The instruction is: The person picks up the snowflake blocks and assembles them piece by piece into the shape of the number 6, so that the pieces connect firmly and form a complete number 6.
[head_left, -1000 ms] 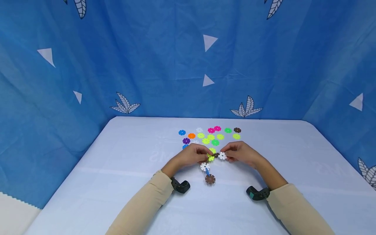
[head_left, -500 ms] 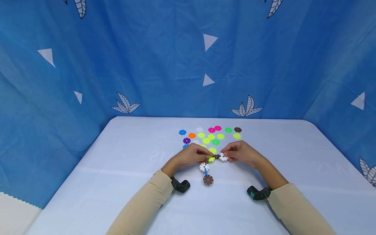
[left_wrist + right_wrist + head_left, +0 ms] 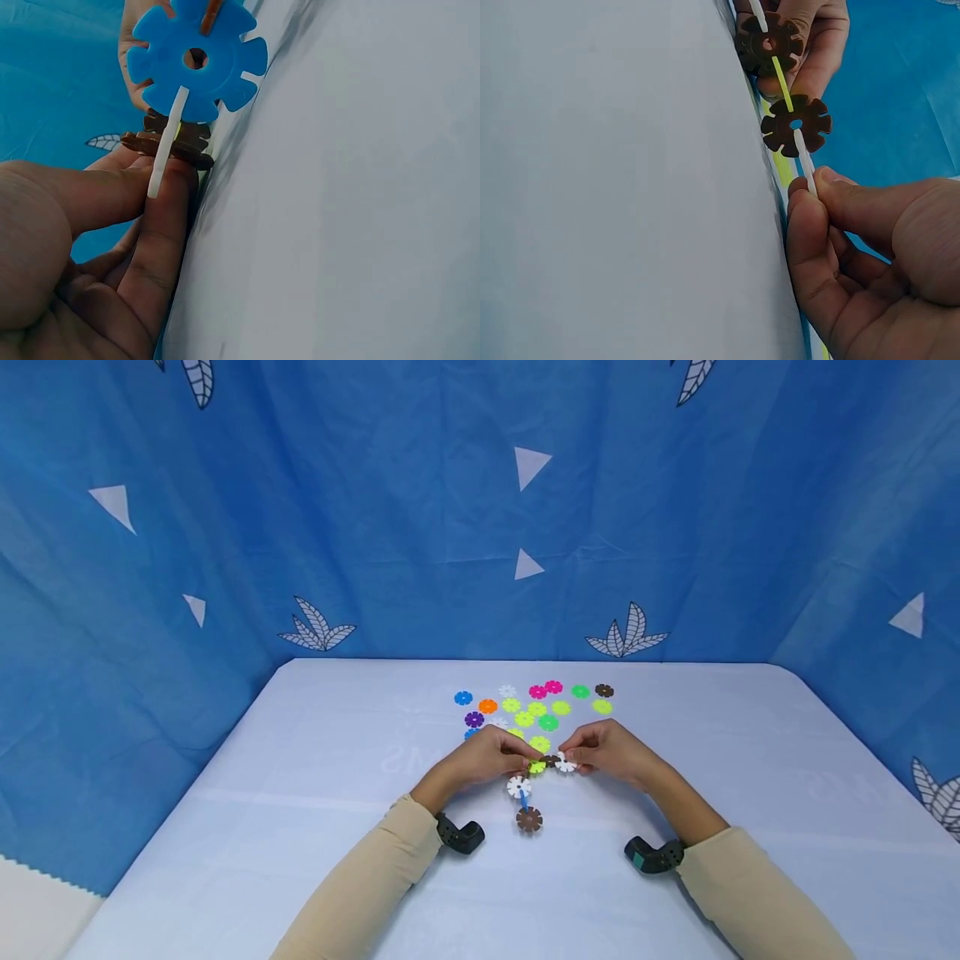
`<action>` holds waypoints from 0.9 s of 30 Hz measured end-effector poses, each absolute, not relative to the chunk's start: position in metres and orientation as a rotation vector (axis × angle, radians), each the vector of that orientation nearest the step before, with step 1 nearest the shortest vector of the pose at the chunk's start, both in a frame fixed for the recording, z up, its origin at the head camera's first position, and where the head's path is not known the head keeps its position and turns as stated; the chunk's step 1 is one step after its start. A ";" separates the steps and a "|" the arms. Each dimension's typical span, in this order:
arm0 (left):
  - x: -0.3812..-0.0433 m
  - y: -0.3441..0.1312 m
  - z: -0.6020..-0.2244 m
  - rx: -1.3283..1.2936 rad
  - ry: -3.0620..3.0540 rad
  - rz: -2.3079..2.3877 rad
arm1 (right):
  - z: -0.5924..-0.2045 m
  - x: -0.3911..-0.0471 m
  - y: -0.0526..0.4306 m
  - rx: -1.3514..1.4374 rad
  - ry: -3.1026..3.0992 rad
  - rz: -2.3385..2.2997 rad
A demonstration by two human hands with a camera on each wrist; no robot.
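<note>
A chain of slotted plastic discs spans both hands. My left hand (image 3: 491,756) pinches a brown disc (image 3: 750,45) between thumb and fingers. From there a yellow-green disc (image 3: 782,84) leads to a second brown disc (image 3: 781,136). Slotted into that one is a white disc (image 3: 805,159), its far edge pinched by my right thumb and forefinger; the right hand (image 3: 611,752) is close above the table. On the other side of the left fingers, another white disc (image 3: 519,787), a blue disc (image 3: 165,52) and a brown end disc (image 3: 529,820) extend toward me.
Several loose discs lie on the white table (image 3: 300,860) beyond the hands, among them an orange disc (image 3: 488,707), a purple disc (image 3: 474,719), a green disc (image 3: 548,723) and a brown loose disc (image 3: 604,691). A blue curtain (image 3: 442,527) stands behind the table.
The chain's near end, with the brown end disc, has swung slightly left. The white disc in the right hand has dipped a little. Both hands keep their grip and stay nearly in place.
</note>
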State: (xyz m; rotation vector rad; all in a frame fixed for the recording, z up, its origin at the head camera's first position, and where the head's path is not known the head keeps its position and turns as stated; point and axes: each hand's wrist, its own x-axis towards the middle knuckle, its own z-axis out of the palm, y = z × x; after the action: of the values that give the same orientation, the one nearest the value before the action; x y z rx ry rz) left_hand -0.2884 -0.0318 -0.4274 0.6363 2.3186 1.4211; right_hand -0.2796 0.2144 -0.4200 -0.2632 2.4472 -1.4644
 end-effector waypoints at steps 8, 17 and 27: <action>-0.290 -0.036 -0.428 0.651 2.265 1.420 | -0.421 -0.279 0.214 -0.266 2.435 -1.465; -0.293 -0.036 -0.425 0.672 2.201 1.436 | -0.417 -0.281 0.214 -0.421 2.547 -1.348; -0.292 -0.035 -0.426 0.690 2.212 1.402 | -0.405 -0.304 0.214 -0.658 2.618 -1.089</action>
State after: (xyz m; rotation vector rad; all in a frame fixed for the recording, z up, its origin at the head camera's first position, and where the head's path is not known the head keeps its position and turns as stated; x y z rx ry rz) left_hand -0.2925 -0.0350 -0.4255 0.6902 2.2124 1.4016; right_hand -0.3042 0.2135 -0.4054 -0.6580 2.6179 -1.0894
